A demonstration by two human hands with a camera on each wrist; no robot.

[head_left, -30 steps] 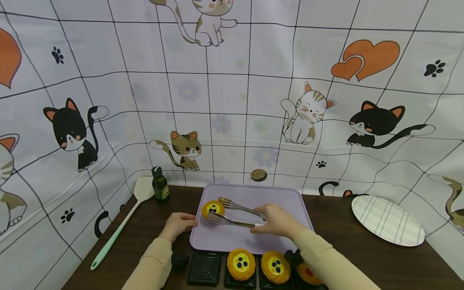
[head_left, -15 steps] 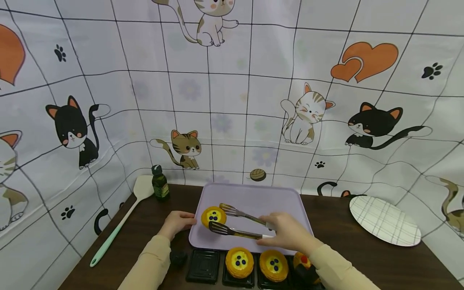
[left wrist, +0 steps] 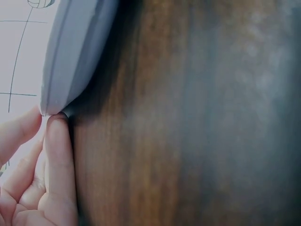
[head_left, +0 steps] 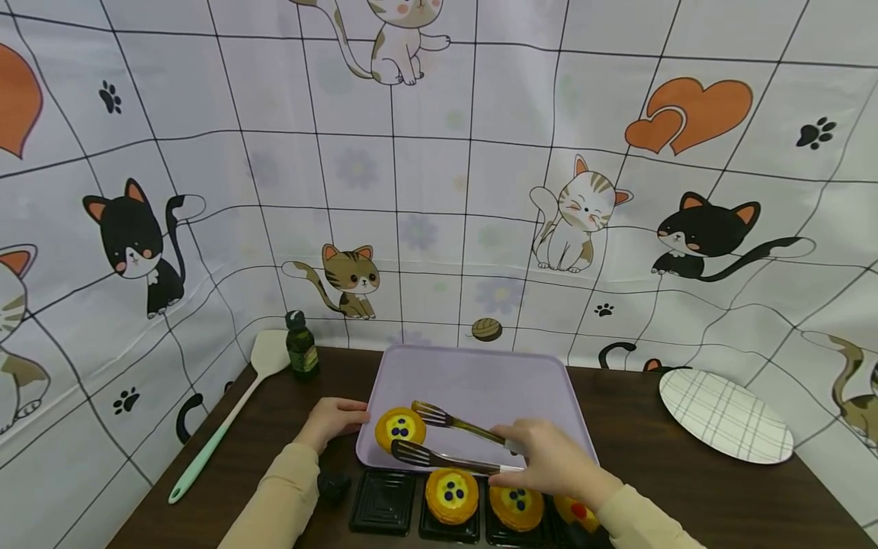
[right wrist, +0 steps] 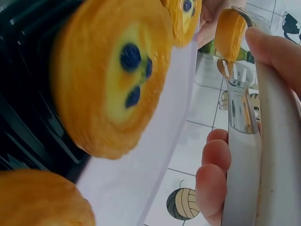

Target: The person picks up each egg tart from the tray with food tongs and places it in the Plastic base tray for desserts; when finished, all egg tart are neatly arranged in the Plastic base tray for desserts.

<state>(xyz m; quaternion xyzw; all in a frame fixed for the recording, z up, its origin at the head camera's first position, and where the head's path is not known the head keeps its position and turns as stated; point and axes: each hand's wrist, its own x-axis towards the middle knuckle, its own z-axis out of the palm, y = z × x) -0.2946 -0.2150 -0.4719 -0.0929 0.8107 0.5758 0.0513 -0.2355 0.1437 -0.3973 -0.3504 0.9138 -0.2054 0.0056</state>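
Note:
My left hand [head_left: 331,424] pinches the left rim of a lilac tray [head_left: 480,374]; in the left wrist view, the fingertips [left wrist: 57,129] meet the tray's edge [left wrist: 77,52]. My right hand [head_left: 549,455] grips metal tongs [head_left: 456,460] with white handles. Between the tongs' slotted ends is a yellow tart [head_left: 401,428] with blueberries, above the tray's near left part. In the right wrist view this tart [right wrist: 230,35] is seen edge-on and looks raised off the tray.
Black square holders line the tray's front: one bare holder [head_left: 382,503], two with blueberry tarts [head_left: 453,497], [head_left: 517,506], and a red-topped tart [head_left: 575,512] partly behind my right wrist. A spatula [head_left: 270,354] and green bottle [head_left: 302,347] stand left; a checked plate [head_left: 727,415] lies right.
The tongs and the tart between them have moved toward me, to the tray's near left part. My right hand has come nearer and slightly right. The left hand keeps its place at the rim.

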